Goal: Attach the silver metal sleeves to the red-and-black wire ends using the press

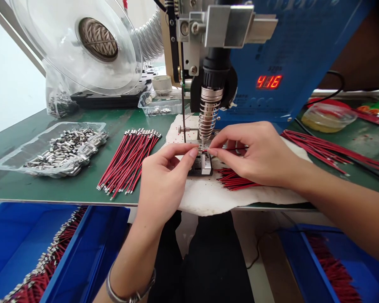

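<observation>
My left hand (162, 181) is closed in a pinch, thumb and forefinger on a small metal part (201, 148) at the fixture. Its exact kind is hidden by the fingertips. My right hand (259, 153) pinches a red and black wire (238, 148), its end against that part. Directly above both fingertips stands the spring-wrapped soldering head (207, 113) of the machine. The small metal fixture (206, 163) sits just below them. Under my right hand lies a bundle of red and black wires (235, 180) on a white cloth (205, 198).
Left of my hands lie wires with metal ends (129, 160) and a clear tray (6, 162) of metal parts. A blue machine (290, 50) shows red digits. More wires (328, 151) lie right. Blue bins (91, 252) stand below the table edge. A fume hood (63, 38) hangs back left.
</observation>
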`<state>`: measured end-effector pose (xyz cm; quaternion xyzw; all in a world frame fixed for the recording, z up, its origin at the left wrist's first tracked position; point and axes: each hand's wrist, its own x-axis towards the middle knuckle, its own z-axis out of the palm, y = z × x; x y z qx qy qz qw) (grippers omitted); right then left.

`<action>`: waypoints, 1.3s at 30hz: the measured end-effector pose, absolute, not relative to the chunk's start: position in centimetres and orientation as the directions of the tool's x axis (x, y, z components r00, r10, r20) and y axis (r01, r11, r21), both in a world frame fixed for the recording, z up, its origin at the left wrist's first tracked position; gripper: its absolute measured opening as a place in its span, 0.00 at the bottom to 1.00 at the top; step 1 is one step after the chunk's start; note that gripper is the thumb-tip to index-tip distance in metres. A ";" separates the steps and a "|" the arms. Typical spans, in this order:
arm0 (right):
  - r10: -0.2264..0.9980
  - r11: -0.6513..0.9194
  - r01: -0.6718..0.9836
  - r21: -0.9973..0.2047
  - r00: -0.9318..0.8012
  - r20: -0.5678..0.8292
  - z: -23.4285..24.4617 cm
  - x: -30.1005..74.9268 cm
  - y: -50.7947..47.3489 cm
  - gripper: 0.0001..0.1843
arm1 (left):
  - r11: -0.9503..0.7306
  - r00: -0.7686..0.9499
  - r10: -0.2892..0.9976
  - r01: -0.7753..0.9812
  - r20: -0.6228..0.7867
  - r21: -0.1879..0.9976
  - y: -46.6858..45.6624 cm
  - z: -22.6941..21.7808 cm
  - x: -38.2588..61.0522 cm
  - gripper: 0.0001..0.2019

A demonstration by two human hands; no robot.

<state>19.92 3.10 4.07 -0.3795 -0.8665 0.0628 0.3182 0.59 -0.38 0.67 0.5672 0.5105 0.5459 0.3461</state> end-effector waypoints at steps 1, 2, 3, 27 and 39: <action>0.681 0.720 0.607 -0.336 -0.524 0.512 4.1 20.0 3.1 0.05 | -0.240 -0.118 0.956 0.201 0.267 0.950 -0.4 0.7 0.5 0.11; 0.662 0.737 0.593 -0.324 -0.538 0.522 4.1 20.0 3.1 0.05 | -0.243 -0.117 0.956 0.199 0.269 0.949 -0.4 0.6 0.5 0.11; 0.643 0.755 0.577 -0.313 -0.553 0.531 4.2 20.1 3.1 0.05 | -0.247 -0.112 0.956 0.195 0.272 0.949 -0.5 0.6 0.4 0.11; 0.424 0.888 0.438 -0.139 -0.664 0.616 4.0 20.9 4.0 0.06 | -0.254 -0.106 0.957 0.149 0.271 0.956 -0.7 0.4 0.0 0.09; 0.420 0.874 0.478 -0.086 -0.653 0.630 4.4 21.1 3.9 0.06 | -0.268 -0.153 0.946 0.123 0.285 0.955 -0.5 0.3 0.4 0.10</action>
